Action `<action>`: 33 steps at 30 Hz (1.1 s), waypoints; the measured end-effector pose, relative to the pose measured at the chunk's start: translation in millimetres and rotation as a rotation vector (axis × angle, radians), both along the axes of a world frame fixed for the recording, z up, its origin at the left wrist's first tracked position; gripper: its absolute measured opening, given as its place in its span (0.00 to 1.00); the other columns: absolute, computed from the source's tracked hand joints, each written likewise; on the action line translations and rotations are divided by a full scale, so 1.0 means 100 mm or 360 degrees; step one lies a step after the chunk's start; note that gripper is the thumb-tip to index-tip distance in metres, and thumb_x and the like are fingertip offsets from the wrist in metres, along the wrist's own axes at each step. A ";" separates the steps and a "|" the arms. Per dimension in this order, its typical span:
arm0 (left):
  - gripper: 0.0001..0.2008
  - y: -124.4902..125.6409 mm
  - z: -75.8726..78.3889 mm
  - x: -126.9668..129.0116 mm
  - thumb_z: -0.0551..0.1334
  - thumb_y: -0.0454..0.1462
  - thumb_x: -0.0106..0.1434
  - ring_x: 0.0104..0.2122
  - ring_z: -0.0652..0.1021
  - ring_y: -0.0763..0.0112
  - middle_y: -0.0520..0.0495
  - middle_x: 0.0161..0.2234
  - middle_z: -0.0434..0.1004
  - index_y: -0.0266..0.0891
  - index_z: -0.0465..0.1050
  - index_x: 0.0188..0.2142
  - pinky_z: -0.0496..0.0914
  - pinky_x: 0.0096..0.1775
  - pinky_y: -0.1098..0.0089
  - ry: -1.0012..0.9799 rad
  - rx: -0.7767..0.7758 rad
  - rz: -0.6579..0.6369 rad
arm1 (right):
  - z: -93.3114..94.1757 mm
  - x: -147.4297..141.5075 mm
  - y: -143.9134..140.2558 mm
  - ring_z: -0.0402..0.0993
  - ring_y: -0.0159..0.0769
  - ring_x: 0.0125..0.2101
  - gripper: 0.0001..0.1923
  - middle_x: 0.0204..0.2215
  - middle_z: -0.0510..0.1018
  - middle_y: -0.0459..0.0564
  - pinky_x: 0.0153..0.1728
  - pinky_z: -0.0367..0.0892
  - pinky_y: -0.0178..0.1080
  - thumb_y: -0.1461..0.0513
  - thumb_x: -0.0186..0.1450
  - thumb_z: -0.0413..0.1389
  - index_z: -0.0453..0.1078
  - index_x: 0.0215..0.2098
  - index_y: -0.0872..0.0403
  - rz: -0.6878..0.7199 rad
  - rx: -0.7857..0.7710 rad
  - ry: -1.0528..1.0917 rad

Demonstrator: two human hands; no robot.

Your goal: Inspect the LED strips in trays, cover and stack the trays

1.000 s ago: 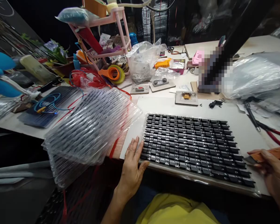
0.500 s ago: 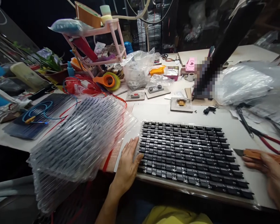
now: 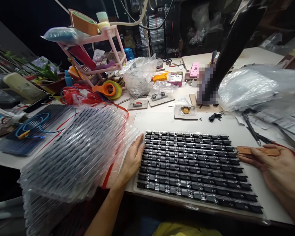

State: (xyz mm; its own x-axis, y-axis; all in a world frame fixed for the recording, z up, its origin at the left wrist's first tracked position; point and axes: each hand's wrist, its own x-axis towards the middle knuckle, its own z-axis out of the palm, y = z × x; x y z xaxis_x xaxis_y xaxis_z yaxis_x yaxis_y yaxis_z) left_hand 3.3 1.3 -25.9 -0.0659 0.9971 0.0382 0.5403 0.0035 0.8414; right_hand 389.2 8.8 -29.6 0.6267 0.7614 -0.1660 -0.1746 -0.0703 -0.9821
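The tray of black components (image 3: 194, 167) lies flat on the counter (image 3: 162, 119) directly before the person, its long axis running left to right, rows parallel to the near edge. The left hand (image 3: 132, 160) rests flat and open against the tray's left end, holding nothing. The right hand (image 3: 275, 167) sits at the right end, its grip closed on a wooden-handled blade (image 3: 258, 151) whose tip touches the tray's right edge. A stack of clear wrapped trays (image 3: 78, 154) lies just left.

Bare table (image 3: 162, 122) lies open behind the tray of black parts (image 3: 194, 167). A stack of plastic trays (image 3: 76, 157) blocks the left; pliers (image 3: 267, 139) and bags (image 3: 250, 88) crowd the right.
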 end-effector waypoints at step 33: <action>0.27 -0.06 0.02 0.04 0.61 0.43 0.63 0.50 0.74 0.68 0.47 0.53 0.74 0.47 0.60 0.61 0.64 0.56 0.65 -0.0897 0.0241 0.0434 | 0.02 -0.09 -0.08 0.73 0.32 0.17 0.30 0.26 0.77 0.44 0.15 0.71 0.32 0.59 0.44 0.71 0.58 0.36 0.51 0.0209 0.0388 0.0226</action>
